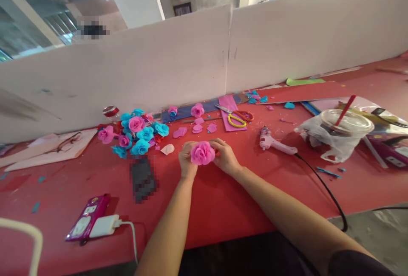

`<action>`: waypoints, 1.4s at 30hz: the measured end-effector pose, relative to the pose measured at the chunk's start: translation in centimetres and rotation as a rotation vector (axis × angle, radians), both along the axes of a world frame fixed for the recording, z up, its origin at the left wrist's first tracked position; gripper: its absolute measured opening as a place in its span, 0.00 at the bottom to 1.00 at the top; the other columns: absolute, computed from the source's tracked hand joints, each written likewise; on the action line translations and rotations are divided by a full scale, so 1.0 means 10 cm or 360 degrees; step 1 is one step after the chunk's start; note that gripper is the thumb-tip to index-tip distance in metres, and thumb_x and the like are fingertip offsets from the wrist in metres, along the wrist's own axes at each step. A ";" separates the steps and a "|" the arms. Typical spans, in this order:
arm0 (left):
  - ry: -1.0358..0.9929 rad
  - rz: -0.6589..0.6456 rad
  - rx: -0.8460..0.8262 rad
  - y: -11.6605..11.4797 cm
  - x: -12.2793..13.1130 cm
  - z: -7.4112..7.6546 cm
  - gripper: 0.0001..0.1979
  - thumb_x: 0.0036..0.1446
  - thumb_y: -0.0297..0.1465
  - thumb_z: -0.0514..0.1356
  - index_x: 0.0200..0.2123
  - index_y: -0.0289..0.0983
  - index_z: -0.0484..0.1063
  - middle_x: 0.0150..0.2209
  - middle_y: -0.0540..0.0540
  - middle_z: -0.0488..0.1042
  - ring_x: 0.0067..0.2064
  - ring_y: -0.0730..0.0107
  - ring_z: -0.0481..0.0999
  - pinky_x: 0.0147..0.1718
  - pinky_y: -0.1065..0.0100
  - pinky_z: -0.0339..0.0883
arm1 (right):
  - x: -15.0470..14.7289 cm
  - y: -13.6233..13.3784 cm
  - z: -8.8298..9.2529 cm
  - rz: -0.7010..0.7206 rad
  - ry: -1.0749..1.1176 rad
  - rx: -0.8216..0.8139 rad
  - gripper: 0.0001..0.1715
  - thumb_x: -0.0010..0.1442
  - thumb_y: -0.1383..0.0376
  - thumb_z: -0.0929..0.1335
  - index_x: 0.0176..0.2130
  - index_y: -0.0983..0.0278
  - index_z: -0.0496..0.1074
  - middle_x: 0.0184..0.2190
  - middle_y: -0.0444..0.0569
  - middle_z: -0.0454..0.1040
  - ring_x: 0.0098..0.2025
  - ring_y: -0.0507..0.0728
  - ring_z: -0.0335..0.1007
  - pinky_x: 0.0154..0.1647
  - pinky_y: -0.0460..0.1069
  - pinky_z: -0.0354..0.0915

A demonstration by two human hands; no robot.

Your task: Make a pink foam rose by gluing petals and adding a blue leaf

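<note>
A pink paper rose (202, 153) sits between both my hands over the red table (223, 208). My left hand (185, 158) grips its left side with curled fingers. My right hand (225, 155) pinches its right side. Loose pink petals (196, 128) lie just beyond the hands, and a pale petal (167, 149) rests to the left.
A heap of blue and pink paper roses (137, 133) lies at the left. Scissors (237, 118) rest on a pink sheet, a glue gun (274, 142) with a black cord to the right. A lidded cup in a plastic bag (341, 131), a phone with charger (87, 218), white partition behind.
</note>
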State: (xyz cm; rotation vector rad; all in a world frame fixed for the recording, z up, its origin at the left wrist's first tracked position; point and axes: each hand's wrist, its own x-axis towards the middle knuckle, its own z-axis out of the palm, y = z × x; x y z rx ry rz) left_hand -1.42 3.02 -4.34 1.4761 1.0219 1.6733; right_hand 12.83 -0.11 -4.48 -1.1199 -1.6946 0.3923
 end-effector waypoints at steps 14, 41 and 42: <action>-0.0317 -0.0212 -0.0494 -0.14 0.13 0.18 0.11 0.44 0.32 0.64 0.16 0.35 0.68 0.17 0.54 0.65 0.23 0.76 0.61 0.27 0.71 0.59 | -0.05 -0.01 0.05 -0.0052 -0.0027 0.0022 0.07 0.59 0.68 0.64 0.30 0.63 0.69 0.27 0.47 0.71 0.28 0.53 0.66 0.31 0.45 0.61; -0.1529 -0.0204 -0.0643 0.12 -0.13 0.30 0.13 0.29 0.23 0.72 0.22 0.34 0.72 0.24 0.52 0.75 0.28 0.79 0.73 0.30 0.74 0.62 | 0.03 -0.06 0.15 -0.0381 -0.0026 -0.0278 0.16 0.61 0.57 0.60 0.25 0.62 0.64 0.17 0.41 0.61 0.19 0.51 0.56 0.22 0.45 0.52; -0.1541 -0.0160 -0.0635 0.13 -0.15 0.30 0.13 0.30 0.23 0.72 0.22 0.35 0.73 0.25 0.52 0.75 0.28 0.79 0.73 0.30 0.75 0.62 | 0.02 -0.07 0.15 -0.0401 -0.0035 -0.0296 0.18 0.62 0.56 0.60 0.24 0.61 0.62 0.16 0.40 0.60 0.18 0.50 0.54 0.21 0.45 0.51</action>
